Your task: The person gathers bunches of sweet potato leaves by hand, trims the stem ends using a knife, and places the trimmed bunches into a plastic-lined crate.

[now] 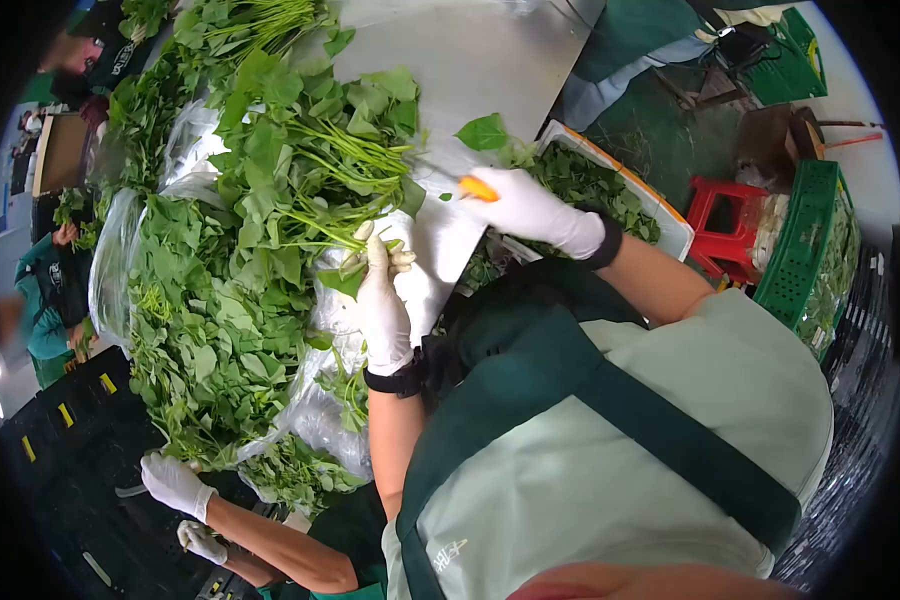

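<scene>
My left hand [382, 305], in a white glove, has its fingers curled at the stem ends of some leafy greens [340, 235]. Just beyond it, a bunch of long green stems [355, 155] lies on the metal table [430, 50]. My right hand [530, 205], also gloved in white, is closed round the orange handle of a knife [478, 188], whose blade points toward the stems. One loose leaf [483, 132] lies on the metal near the knife.
Leafy greens [210, 350] and clear plastic [120, 260] cover the left side. A co-worker's gloved hand [175, 485] is at lower left. At right are a white box of leaves [675, 225], a red stool [725, 225] and a green crate [795, 250].
</scene>
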`<move>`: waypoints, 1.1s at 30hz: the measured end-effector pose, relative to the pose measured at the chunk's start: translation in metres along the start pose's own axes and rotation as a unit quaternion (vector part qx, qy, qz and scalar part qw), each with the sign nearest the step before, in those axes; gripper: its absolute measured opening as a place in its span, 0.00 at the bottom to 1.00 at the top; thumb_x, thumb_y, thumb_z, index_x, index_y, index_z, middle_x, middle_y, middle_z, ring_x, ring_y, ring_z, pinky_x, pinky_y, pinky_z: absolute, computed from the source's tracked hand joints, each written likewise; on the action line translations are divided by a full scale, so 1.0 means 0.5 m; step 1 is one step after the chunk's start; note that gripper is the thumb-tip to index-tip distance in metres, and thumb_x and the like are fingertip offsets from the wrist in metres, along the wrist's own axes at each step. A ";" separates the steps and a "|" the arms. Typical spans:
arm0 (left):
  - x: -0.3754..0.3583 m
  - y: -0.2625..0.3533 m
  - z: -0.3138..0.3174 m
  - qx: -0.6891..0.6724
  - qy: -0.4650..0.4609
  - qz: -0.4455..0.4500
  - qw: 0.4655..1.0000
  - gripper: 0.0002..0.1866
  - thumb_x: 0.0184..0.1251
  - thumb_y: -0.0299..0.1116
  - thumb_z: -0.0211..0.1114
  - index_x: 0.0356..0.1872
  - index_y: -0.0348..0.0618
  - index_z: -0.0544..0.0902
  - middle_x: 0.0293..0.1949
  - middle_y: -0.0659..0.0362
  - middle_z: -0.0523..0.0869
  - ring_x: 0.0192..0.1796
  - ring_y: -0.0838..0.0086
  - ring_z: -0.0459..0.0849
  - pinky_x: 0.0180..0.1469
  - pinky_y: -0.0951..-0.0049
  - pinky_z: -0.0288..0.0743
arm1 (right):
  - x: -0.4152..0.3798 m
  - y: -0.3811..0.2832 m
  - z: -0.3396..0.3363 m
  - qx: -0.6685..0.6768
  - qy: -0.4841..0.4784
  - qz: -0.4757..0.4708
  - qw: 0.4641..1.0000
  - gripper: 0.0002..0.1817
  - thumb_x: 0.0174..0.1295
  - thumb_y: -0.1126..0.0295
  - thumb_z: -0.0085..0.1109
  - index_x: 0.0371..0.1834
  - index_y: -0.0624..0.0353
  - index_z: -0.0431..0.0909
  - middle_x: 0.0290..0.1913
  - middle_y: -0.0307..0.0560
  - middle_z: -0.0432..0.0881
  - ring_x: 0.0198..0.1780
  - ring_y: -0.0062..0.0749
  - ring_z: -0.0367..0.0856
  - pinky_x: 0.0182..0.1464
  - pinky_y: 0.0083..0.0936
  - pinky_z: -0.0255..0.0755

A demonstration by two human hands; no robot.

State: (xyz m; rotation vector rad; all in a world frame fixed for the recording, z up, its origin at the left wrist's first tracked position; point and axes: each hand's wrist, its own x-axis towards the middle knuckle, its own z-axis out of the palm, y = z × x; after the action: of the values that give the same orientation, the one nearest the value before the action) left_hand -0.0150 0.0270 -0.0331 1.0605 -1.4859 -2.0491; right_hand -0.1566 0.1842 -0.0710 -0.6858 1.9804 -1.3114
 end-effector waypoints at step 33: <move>-0.044 0.042 -0.115 -0.051 -0.057 -0.032 0.997 0.10 0.73 0.36 0.54 0.41 0.40 0.78 0.31 0.61 0.79 0.29 0.81 0.71 0.32 0.81 0.62 | 0.183 -0.081 0.021 0.057 -0.144 -0.145 0.977 0.11 0.56 0.65 0.65 0.35 0.61 0.78 0.26 0.45 0.82 0.26 0.28 0.81 0.33 0.26 0.73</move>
State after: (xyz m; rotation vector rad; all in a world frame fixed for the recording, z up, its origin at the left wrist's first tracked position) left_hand 0.0406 -0.0013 -0.0146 0.9778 -1.3993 -2.2377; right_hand -0.2051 0.0970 -0.0577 -1.0740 1.6041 -1.3902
